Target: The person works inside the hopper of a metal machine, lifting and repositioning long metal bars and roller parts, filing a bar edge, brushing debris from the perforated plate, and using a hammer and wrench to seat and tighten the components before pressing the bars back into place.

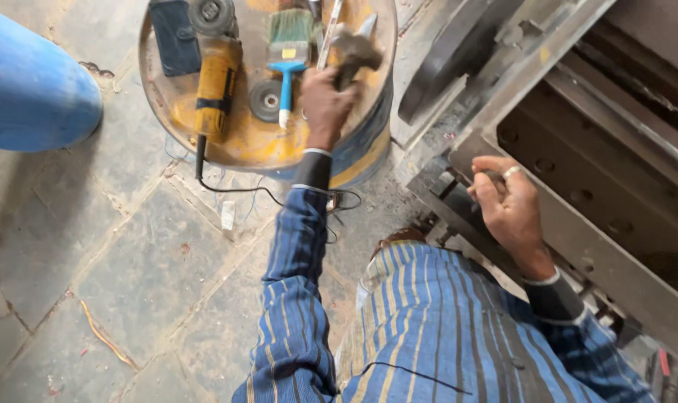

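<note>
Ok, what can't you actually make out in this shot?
Head view only:
- Hammer handle: hidden inside the left hand.
- What the right hand pinches: too small, covered by its fingers.
- Grey machine frame: cut off by the right edge.
- Paintbrush bristles: cut off at the top.

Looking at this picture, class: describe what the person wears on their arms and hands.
Both arms wear long blue sleeves with thin yellowish stripes. Dark fitted cuffs with pale edging show at both wrists. The left hand looks bare; the right hand carries a ring on one finger.
</note>
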### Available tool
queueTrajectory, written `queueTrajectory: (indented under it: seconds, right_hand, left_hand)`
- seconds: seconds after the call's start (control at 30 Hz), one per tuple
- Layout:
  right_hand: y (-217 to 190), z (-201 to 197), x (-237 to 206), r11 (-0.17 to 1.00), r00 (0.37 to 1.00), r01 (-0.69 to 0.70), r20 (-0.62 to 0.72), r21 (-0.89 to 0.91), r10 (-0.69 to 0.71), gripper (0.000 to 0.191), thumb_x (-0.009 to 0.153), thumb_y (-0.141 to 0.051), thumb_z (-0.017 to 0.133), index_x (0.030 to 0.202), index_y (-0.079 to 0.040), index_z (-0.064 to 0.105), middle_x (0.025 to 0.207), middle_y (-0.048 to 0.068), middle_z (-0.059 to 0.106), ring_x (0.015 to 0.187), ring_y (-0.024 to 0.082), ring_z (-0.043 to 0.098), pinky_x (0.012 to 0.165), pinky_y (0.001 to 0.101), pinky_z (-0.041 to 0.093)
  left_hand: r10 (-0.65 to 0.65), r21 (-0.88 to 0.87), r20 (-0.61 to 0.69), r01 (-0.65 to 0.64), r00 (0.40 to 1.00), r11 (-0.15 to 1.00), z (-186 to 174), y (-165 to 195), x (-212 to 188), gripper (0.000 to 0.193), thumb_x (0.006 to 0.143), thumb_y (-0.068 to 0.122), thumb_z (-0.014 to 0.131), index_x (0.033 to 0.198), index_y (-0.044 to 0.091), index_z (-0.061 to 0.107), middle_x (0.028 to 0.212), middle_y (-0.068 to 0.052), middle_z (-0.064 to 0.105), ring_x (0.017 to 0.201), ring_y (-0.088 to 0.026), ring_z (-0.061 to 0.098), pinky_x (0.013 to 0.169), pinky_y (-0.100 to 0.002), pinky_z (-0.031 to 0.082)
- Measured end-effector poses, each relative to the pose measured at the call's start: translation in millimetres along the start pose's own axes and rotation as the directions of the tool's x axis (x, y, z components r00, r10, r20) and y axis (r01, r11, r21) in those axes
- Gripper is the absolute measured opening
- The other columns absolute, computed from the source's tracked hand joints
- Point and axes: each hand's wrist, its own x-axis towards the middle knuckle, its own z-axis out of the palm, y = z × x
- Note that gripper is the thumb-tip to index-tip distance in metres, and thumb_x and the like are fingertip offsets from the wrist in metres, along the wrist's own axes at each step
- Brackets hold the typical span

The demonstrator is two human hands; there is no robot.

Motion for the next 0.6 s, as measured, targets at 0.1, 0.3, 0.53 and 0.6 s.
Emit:
queueTrajectory:
  seconds: [0.1, 0.3, 0.53, 0.6]
  right_hand:
    - [-1.6, -7.0, -2.8, 0.999, 0.999, -0.022, -0.025, 0.033, 0.023, 0.022, 0.107, -0.009, 0.056, 0.126, 0.001, 0.060, 0.112, 0.005, 0.065, 0.089, 0.010, 0.066, 0.079, 0.0233, 0.055]
    - [9.0, -43.6, -4.8, 0.999, 0.979, -0.025, -0.203, 0.022, 0.029, 0.020, 0.113, -0.012, 0.055, 0.126, 0.002, 0.060, 0.113, 0.008, 0.064, 0.092, 0.012, 0.067, 0.084, 0.0271, 0.057]
    - [53.1, -153.9, -24.9, 0.988, 0.855, 0.113, -0.517, 0.110, -0.040, 0.018, 0.119, -0.017, 0.058, 0.124, 0.001, 0.059, 0.115, 0.010, 0.064, 0.090, 0.016, 0.069, 0.078, 0.0320, 0.061]
    - [69.4, -187.3, -31.5, 0.984, 0.804, 0.122, -0.594, 0.130, -0.021, 0.017, 0.121, -0.017, 0.059, 0.122, -0.001, 0.060, 0.115, 0.010, 0.065, 0.090, 0.018, 0.070, 0.079, 0.0338, 0.062]
  left_hand:
    - [-0.043, 0.067, -0.002, 0.043, 0.999, 0.997, -26.8, -31.2, 25.1, 0.027, 0.075, 0.033, 0.079, 0.087, 0.009, 0.077, 0.081, -0.015, 0.070, 0.080, -0.032, 0.067, 0.073, -0.045, 0.053]
    - [-0.028, 0.332, -0.151, 0.077, 0.988, 0.940, -43.4, -97.6, 61.9, 0.044, 0.072, 0.052, 0.078, 0.083, 0.009, 0.076, 0.081, -0.017, 0.068, 0.078, -0.036, 0.065, 0.070, -0.049, 0.051]
    - [0.160, 0.470, -0.099, -0.095, 0.982, 0.878, -30.7, -122.0, 60.5, 0.056, 0.077, 0.060, 0.080, 0.088, 0.005, 0.077, 0.092, -0.023, 0.071, 0.090, -0.043, 0.064, 0.081, -0.054, 0.050]
    - [0.116, 0.492, -0.102, -0.051, 0.988, 0.869, -30.3, -117.2, 53.8, 0.056, 0.078, 0.057, 0.081, 0.091, 0.003, 0.077, 0.096, -0.025, 0.069, 0.095, -0.044, 0.064, 0.083, -0.054, 0.050]
